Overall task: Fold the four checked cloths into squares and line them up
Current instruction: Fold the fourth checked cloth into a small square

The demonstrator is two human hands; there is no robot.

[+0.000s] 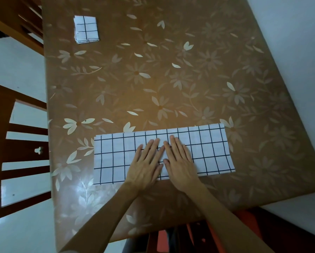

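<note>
A white cloth with a black check (211,150) lies folded into a long strip near the table's front edge. My left hand (145,165) and my right hand (178,163) press flat on its middle, side by side, fingers straight and pointing away from me. A second checked cloth (86,29), folded into a small square, sits at the far left of the table. No other checked cloths are in view.
The table (171,79) wears a brown glossy cover with a pale flower print. Wooden chairs (19,154) stand along its left side, another at the far left corner (16,15). White floor shows on both sides.
</note>
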